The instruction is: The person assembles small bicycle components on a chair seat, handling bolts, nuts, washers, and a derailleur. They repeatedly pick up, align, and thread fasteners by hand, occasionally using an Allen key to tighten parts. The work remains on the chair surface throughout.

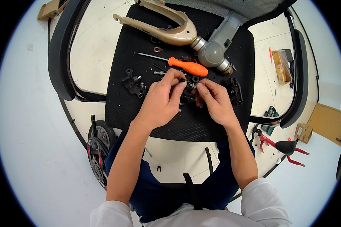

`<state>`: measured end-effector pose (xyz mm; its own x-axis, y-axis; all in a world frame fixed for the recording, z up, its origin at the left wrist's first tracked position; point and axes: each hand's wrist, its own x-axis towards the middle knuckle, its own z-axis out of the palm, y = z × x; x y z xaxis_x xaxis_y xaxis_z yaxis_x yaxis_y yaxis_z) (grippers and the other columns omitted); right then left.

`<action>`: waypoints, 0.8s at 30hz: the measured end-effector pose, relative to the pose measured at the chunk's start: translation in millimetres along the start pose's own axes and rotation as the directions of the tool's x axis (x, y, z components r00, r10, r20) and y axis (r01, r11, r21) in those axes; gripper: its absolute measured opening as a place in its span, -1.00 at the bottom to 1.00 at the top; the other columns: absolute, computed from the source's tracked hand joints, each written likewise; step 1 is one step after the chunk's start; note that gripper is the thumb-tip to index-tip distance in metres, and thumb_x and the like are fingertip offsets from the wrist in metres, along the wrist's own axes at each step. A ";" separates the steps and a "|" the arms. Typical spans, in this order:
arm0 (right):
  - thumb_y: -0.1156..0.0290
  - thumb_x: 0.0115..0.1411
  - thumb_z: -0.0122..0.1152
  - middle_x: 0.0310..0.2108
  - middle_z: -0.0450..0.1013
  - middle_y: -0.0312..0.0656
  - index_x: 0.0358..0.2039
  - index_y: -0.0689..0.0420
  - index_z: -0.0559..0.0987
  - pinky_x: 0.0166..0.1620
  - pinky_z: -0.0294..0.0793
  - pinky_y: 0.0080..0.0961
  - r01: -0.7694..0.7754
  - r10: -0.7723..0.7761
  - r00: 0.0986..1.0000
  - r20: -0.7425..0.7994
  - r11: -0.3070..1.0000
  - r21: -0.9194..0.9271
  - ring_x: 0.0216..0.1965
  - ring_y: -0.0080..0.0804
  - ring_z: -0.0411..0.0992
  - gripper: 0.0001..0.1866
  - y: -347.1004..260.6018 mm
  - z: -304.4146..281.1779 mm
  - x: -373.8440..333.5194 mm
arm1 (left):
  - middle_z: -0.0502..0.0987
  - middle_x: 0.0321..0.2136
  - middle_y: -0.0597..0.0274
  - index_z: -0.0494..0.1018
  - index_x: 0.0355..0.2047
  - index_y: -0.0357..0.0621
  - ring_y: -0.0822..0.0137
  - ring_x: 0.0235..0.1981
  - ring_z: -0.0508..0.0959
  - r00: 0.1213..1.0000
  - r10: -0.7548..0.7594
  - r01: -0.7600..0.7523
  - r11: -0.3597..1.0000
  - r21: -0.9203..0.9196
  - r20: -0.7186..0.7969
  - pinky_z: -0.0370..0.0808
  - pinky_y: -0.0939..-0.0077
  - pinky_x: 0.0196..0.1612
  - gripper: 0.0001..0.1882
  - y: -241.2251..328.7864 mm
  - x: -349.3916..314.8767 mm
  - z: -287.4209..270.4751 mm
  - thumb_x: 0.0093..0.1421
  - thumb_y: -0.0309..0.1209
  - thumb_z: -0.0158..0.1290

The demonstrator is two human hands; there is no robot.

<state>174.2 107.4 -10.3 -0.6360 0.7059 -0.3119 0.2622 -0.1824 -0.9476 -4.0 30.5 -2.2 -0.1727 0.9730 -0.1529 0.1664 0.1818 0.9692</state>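
Workshop-like room — orange screwdriver (189,67), beige fork (180,34), black wheel (110,133)

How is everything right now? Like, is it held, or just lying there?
Left hand: pinching a small metal part.
Right hand: pinching too.
Small metal part: held between both hands' fingertips.
Orange screwdriver: lying on the black chair seat, not held.
Beige fork: lying on the seat, prongs toward the left.
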 end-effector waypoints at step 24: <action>0.57 0.23 0.19 -0.35 0.52 -0.17 -0.20 0.33 0.53 -0.32 0.47 -0.65 0.010 0.029 0.994 -0.106 0.939 0.344 -0.40 -0.56 0.47 -0.86 -3.0 -2.7 5.5 | 0.54 -0.38 0.32 0.41 -0.09 -0.34 0.62 -0.34 0.43 0.989 -0.141 0.146 0.980 -0.132 0.046 0.37 0.72 -0.22 -0.79 -5.6 0.7 -5.8 0.38 -0.45 -0.06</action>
<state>171.9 113.7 -9.0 -0.5477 0.7689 -0.3298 -0.0098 -0.4000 -0.9165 -10.7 29.4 -6.5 -0.1494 0.9432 -0.2967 0.0097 0.3014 0.9534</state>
